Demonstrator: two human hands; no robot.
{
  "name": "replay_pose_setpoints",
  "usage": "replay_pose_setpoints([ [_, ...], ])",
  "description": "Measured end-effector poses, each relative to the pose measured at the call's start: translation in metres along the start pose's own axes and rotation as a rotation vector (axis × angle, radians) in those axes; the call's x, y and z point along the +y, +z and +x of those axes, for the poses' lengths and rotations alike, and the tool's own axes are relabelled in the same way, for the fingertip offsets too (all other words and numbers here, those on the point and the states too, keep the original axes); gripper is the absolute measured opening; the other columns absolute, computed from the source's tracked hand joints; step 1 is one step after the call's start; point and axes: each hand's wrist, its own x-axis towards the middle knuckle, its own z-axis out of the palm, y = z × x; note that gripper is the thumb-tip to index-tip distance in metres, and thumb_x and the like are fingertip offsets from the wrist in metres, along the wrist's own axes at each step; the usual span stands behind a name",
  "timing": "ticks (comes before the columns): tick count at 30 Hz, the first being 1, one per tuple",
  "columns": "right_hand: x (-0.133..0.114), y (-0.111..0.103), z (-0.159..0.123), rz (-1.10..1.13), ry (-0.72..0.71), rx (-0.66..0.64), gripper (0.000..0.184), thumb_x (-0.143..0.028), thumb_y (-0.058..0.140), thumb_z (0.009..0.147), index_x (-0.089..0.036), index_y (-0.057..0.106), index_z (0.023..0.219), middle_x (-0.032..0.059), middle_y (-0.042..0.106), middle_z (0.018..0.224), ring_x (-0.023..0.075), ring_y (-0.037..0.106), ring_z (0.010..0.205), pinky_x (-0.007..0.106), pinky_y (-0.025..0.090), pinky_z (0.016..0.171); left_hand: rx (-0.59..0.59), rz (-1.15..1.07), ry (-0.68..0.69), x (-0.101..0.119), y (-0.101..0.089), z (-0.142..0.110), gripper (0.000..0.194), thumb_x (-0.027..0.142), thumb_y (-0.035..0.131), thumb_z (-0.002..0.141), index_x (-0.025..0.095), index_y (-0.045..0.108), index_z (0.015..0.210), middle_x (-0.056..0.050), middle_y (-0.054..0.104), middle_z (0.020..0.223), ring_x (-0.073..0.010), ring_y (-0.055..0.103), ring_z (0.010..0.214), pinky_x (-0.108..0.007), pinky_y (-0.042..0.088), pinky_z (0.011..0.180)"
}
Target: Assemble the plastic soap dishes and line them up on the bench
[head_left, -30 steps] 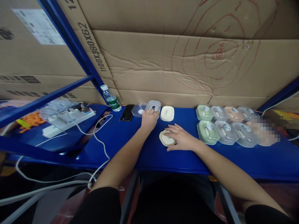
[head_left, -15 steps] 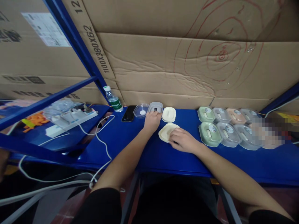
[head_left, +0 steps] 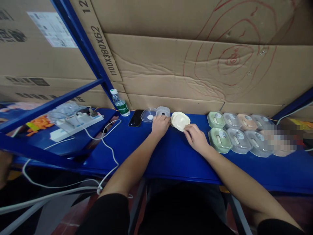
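Blue table (head_left: 171, 163) set against brown cardboard (head_left: 146, 62), with red rings (head_left: 233, 59) drawn across the upper right. Near the back edge of the table, roughly midway along, a cream dish (head_left: 180, 120), held at a slant, pinched at its near right rim between thumb and fingertips of the right hand (head_left: 196, 138). Impossible to tell whether held clear or resting on something, with most of the spot behind hidden. Just left of the dish, a gray box (head_left: 164, 110), with the left hand (head_left: 160, 126) over its near side, fingers bent at the edge; cannot tell whether clamped on or merely touching. Beside the gray box, a clear cover (head_left: 148, 115) bearing a round white sticker, lying separate and not fitted on anything. Judging from these loose pieces, only partway along here: cream, gray and clear parts unjoined, and so apparently the portion left. Farther right, two rows of closed boxes (head_left: 238, 141) in green, gray and peach, covered and labelled, seemingly the finished portion; far end of the front row too blurred to judge. On the other side, past the clear cover, a black phone (head_left: 135, 118), then a water bottle (head_left: 121, 106), upright, and farther out a white power strip (head_left: 78, 128) with a white cable (head_left: 111, 153) looping nearby.
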Motion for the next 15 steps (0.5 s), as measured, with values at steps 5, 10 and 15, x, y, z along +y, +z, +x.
replay_pose_setpoints([
  [5,0.010,0.009,0.004,0.070,0.114,0.058,0.014,-0.030,0.048,0.106,-0.023,0.059,0.111,0.0121,0.065,0.116,0.0241,0.065,0.109,0.039,0.057,0.091,-0.015,-0.039,-0.067,-0.001,0.000,0.000,0.038,0.021,0.048,0.100,0.023,0.067,0.133,-0.013,0.073,0.112,-0.0330,0.059,0.113,-0.048,0.038,0.091],
  [10,0.017,0.014,0.016,-0.006,0.185,-0.002,0.017,-0.026,0.044,0.105,-0.023,0.057,0.114,0.0127,0.062,0.124,0.0252,0.063,0.114,0.037,0.056,0.088,-0.025,-0.059,-0.105,-0.003,0.003,-0.001,0.039,0.023,0.048,0.099,0.024,0.066,0.133,-0.012,0.073,0.114,-0.0323,0.059,0.113,-0.049,0.037,0.093],
  [15,0.028,0.025,0.040,-0.225,0.290,-0.235,0.032,-0.009,0.037,0.098,-0.022,0.058,0.118,0.0122,0.062,0.129,0.0249,0.063,0.108,0.034,0.053,0.082,0.056,-0.105,-0.158,-0.010,0.005,0.000,0.029,0.035,0.061,0.094,0.027,0.072,0.120,-0.010,0.070,0.125,-0.0334,0.055,0.119,-0.052,0.034,0.102],
])
